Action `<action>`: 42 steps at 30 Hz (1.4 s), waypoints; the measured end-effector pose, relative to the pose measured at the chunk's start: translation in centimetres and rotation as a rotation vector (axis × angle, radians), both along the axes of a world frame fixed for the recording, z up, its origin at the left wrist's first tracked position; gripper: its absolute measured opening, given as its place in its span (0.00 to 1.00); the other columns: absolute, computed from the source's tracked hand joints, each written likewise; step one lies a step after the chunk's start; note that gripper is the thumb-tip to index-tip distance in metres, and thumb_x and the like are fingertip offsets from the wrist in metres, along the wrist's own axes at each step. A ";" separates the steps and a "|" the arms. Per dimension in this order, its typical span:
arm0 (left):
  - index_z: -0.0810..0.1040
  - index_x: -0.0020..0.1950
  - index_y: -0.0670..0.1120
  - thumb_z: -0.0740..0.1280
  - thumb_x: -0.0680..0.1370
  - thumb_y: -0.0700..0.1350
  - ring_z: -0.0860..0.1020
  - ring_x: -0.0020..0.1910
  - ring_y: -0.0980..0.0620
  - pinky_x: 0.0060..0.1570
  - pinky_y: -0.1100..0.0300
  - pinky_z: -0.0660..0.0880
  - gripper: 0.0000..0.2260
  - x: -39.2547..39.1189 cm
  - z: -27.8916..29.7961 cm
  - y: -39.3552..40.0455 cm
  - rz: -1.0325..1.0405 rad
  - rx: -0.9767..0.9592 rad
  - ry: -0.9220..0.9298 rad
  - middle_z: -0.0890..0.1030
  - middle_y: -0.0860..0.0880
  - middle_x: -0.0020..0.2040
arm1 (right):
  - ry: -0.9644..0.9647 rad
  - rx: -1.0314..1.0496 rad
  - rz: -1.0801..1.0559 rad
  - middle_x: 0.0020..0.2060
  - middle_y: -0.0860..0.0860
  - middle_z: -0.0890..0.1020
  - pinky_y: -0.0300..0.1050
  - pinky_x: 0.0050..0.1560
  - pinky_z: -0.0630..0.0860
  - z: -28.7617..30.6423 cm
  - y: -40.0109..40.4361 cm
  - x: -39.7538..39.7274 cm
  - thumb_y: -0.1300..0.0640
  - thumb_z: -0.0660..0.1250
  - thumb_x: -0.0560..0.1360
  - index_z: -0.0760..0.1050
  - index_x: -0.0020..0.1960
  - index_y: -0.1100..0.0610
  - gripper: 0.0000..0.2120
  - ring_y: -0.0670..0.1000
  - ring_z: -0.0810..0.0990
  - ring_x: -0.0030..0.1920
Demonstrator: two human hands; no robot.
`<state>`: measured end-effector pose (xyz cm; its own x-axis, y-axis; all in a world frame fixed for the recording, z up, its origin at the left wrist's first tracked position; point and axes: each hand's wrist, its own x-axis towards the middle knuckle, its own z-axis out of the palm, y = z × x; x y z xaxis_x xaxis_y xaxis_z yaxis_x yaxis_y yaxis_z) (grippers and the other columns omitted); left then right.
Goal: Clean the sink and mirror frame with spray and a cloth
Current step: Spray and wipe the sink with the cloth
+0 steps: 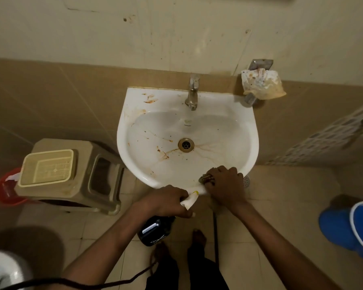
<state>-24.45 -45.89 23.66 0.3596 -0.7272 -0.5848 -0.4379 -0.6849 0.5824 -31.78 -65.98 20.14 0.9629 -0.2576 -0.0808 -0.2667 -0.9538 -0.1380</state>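
Sink (235, 105), stained, has right hand (224, 183) gripping a scrubber (206, 178) on its front rim, left hand (166, 203) holding spray bottle (155, 229).

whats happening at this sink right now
A person is cleaning a stained white sink. Their left hand holds a dark spray bottle below the front rim, while the right hand presses a small scrubbing pad on that rim. Brown streaks still mark the bowl around the drain.
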 end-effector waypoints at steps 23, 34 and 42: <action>0.72 0.34 0.57 0.70 0.68 0.62 0.74 0.35 0.54 0.38 0.57 0.70 0.12 1.2 0.1 2.8 0.069 -0.066 0.170 0.75 0.56 0.34 | 0.204 0.532 0.450 0.46 0.49 0.83 0.50 0.49 0.77 1.4 -6.2 2.9 0.46 0.63 0.65 0.82 0.52 0.54 0.20 0.46 0.80 0.46; 0.71 0.30 0.57 0.72 0.72 0.52 0.69 0.29 0.60 0.34 0.61 0.65 0.14 3.2 1.2 8.4 0.515 -0.146 0.194 0.71 0.57 0.28 | 0.261 0.724 0.706 0.45 0.50 0.81 0.29 0.47 0.66 0.2 -4.6 4.7 0.50 0.62 0.68 0.80 0.53 0.57 0.18 0.38 0.73 0.44; 0.77 0.45 0.44 0.70 0.69 0.61 0.75 0.38 0.55 0.43 0.58 0.70 0.21 3.8 1.3 8.8 0.565 -0.038 0.278 0.77 0.51 0.38 | 0.250 0.863 0.728 0.57 0.49 0.76 0.50 0.59 0.69 -3.2 5.0 8.8 0.61 0.64 0.72 0.74 0.63 0.53 0.19 0.47 0.72 0.58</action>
<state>-20.60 -37.11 24.94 0.5324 -0.4912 -0.6894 0.1567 -0.7431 0.6506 -22.95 -60.97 16.98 0.7932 0.5851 -0.1689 0.1953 -0.5071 -0.8394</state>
